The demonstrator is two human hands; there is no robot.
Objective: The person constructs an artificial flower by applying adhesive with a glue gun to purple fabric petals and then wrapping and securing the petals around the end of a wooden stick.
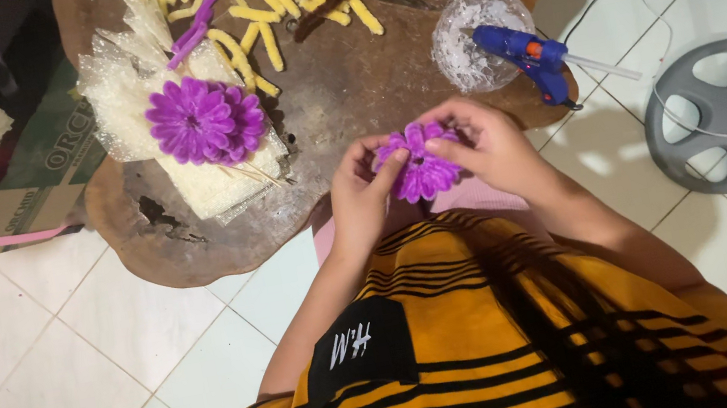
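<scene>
Two hands [362, 196] [496, 151] hold purple flower [423, 174]; glue gun [529, 60] nr, table [343, 88].

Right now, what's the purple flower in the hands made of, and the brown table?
The purple flower, pinched between left hand and right hand, looks like fuzzy chenille stems bent into loops: soft, matte, plush petals. The table seems to be a slab of dark wood with an uneven natural edge and a dull, worn surface.

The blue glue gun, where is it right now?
The blue glue gun lies at the wooden table's right edge, against a clear plastic cup, just beyond the right hand.
</scene>
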